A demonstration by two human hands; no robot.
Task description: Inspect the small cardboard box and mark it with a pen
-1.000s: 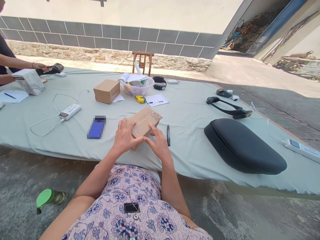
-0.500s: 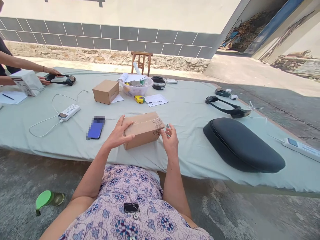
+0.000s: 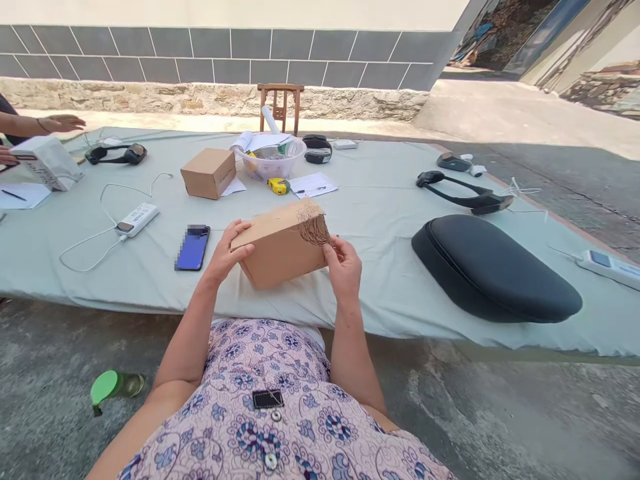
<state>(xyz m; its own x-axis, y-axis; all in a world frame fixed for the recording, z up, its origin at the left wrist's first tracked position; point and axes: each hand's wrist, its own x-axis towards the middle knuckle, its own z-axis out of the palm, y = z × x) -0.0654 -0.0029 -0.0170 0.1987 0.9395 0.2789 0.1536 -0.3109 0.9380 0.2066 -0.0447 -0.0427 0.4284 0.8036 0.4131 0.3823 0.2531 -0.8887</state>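
Observation:
Between my hands a brown cardboard box [image 3: 280, 257] is tilted, its top slanting toward me. Dark scribbled lines mark its right end. My left hand [image 3: 225, 253] grips the left end, thumb on the near edge and fingers over the top. My right hand [image 3: 344, 267] pinches the right end near the scribble; some of its fingers are hidden behind the box. Left of the box a phone [image 3: 193, 248] with a blue screen lies flat on the pale cloth of the table [image 3: 150, 280].
Behind are a second cardboard box [image 3: 207, 173], a plastic basin [image 3: 275, 167] and a yellow tape measure [image 3: 278, 186]. A large black case [image 3: 495, 270] lies to the right, a power strip [image 3: 137, 220] to the left. Another person's hand [image 3: 63, 123] shows at far left.
The box in my hands has been raised and tilted, and both hands have closed on its ends. At far left, the other person's hands have drawn away from the black headset.

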